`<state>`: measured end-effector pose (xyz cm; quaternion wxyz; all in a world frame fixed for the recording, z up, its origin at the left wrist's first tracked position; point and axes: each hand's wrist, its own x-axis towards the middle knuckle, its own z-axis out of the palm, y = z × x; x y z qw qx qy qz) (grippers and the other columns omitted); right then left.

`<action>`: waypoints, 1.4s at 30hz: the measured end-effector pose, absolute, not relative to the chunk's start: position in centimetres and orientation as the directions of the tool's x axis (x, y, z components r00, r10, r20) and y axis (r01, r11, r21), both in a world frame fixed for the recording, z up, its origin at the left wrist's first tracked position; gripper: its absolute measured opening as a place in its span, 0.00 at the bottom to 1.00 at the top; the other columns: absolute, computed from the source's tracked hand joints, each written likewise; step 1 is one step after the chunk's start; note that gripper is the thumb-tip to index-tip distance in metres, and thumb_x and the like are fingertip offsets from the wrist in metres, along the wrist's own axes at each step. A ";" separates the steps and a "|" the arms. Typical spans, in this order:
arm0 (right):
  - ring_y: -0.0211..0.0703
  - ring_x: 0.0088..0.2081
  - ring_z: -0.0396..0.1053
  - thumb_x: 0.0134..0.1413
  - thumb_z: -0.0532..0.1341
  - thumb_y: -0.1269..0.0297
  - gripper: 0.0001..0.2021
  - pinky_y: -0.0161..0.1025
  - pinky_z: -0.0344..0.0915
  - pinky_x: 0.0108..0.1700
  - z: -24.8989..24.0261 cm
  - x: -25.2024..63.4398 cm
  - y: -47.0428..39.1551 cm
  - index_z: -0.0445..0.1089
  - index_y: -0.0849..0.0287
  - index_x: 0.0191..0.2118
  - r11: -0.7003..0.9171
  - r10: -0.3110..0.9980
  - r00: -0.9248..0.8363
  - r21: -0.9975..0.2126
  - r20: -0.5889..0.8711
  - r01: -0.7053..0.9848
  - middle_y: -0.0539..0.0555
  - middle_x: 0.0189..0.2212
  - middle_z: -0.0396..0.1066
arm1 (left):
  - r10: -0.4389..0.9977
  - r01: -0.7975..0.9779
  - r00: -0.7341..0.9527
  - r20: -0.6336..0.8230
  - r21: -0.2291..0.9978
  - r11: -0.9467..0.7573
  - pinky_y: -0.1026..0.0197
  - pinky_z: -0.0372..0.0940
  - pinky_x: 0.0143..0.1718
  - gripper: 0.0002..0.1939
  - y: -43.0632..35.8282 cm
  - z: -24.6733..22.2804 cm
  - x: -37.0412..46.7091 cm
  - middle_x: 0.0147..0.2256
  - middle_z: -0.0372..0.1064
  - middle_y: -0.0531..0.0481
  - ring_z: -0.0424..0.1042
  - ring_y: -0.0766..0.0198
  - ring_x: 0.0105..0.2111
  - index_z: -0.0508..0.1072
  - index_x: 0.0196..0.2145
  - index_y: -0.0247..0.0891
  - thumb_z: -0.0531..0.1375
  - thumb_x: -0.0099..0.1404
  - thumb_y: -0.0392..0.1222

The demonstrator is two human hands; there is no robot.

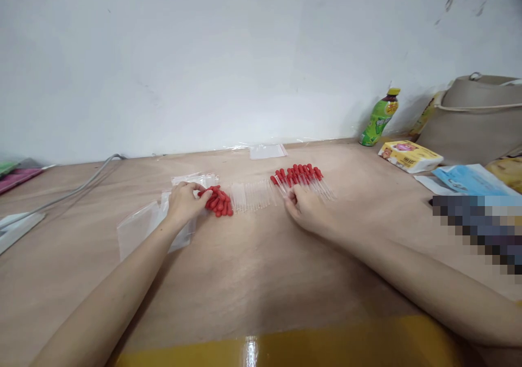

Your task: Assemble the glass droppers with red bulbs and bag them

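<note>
A small heap of red rubber bulbs [221, 203] lies left of the middle of the table. At its left edge is my left hand [183, 201], thumb and forefinger pinched on one bulb. Clear thin glass tubes [252, 196] lie side by side in a row just right of the heap. Farther right, droppers with red bulbs on glass tubes [302, 172] are laid out together, bulbs pointing away from me. My right hand [306, 208] is closed at their near side, its fingertips around a glass dropper that they partly hide.
Clear plastic bags [138, 228] lie under and beside my left forearm; another small bag [268, 151] is by the wall. On the right are a green bottle [379, 118], a yellow tissue pack [410, 156], a blue packet [468, 181] and a beige bag [473, 119]. A grey cable [87, 186] runs at left.
</note>
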<state>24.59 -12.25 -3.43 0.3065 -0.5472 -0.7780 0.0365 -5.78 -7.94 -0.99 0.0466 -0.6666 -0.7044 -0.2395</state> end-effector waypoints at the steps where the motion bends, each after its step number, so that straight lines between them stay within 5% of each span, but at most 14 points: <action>1: 0.41 0.30 0.64 0.55 0.50 0.64 0.08 0.36 0.54 0.32 -3.9 25.0 -12.6 0.62 0.60 0.31 0.425 0.853 -0.228 -0.372 0.469 0.825 0.54 0.27 0.68 | 0.926 0.955 -0.122 0.357 0.297 0.012 0.55 0.61 0.38 0.14 -7.9 -1.0 -5.8 0.32 0.67 0.44 0.67 0.53 0.36 0.74 0.29 0.38 0.57 0.52 0.50; 6: 0.45 0.37 0.65 0.55 0.52 0.65 0.07 0.41 0.52 0.40 -5.0 25.8 -13.5 0.66 0.61 0.34 0.485 0.787 -0.255 -0.307 0.562 0.819 0.54 0.30 0.71 | 0.936 0.916 -0.217 0.276 0.388 0.099 0.57 0.61 0.34 0.10 -7.6 -1.1 -5.3 0.28 0.69 0.47 0.67 0.55 0.33 0.73 0.26 0.38 0.56 0.50 0.45; 12: 0.44 0.37 0.65 0.55 0.51 0.68 0.10 0.41 0.54 0.40 -5.3 25.5 -13.5 0.67 0.59 0.39 0.553 0.741 -0.295 -0.299 0.604 0.777 0.55 0.32 0.71 | 0.823 0.882 -0.195 0.533 0.462 -0.091 0.57 0.61 0.38 0.09 -8.4 -1.1 -4.2 0.33 0.69 0.47 0.67 0.57 0.37 0.70 0.30 0.36 0.56 0.54 0.44; 17: 0.41 0.33 0.67 0.55 0.50 0.69 0.08 0.38 0.61 0.37 -4.7 25.6 -13.8 0.66 0.59 0.36 0.587 0.752 -0.290 -0.401 0.592 0.703 0.54 0.30 0.70 | 0.816 0.735 0.122 0.565 0.502 -0.457 0.60 0.64 0.34 0.09 -12.0 -2.3 -0.7 0.32 0.68 0.48 0.68 0.63 0.31 0.66 0.37 0.36 0.52 0.62 0.42; 22: 0.40 0.37 0.68 0.56 0.49 0.71 0.13 0.38 0.63 0.40 -4.5 25.2 -14.2 0.66 0.57 0.43 0.636 0.722 -0.347 -0.376 0.599 0.674 0.54 0.37 0.72 | 0.732 0.639 0.397 0.554 0.405 -0.654 0.58 0.63 0.41 0.11 -14.3 -4.0 2.2 0.39 0.67 0.47 0.67 0.62 0.40 0.66 0.43 0.39 0.50 0.64 0.38; 42: 0.39 0.38 0.69 0.56 0.52 0.69 0.12 0.39 0.64 0.42 -5.0 24.3 -14.6 0.69 0.54 0.41 0.748 0.635 -0.405 -0.395 0.657 0.532 0.53 0.37 0.72 | 0.737 0.544 0.440 0.514 0.500 -0.673 0.59 0.63 0.40 0.09 -14.1 -4.1 2.2 0.37 0.66 0.48 0.66 0.63 0.38 0.68 0.40 0.39 0.50 0.65 0.37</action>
